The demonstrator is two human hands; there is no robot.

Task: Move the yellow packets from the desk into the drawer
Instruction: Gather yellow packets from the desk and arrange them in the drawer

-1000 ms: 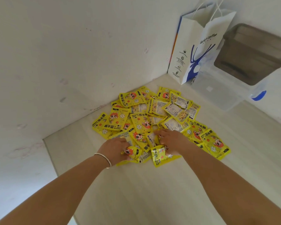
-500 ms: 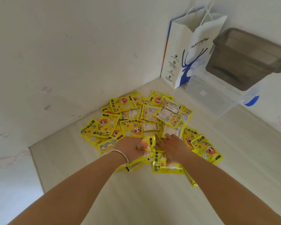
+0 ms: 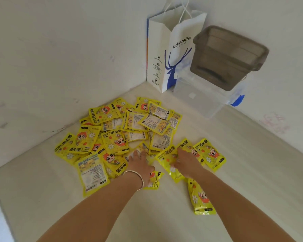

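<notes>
The pale surface is carrying a wide heap of yellow packets, lying just ahead of both hands. The left hand is lying with fingers spread on the packets, and the right hand is pressing flat on one packet. The gathering step seems to be in hand. Next, the hands need to close around a bunch; no drawer is showing.

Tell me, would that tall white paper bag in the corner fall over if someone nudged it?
Probably yes. The paper bag stands tall and narrow on the desk, so it looks top-heavy. Its thin paper walls suggest it is light and would likely slide or tip. The clear box beside it might stop a fall that way.
</notes>
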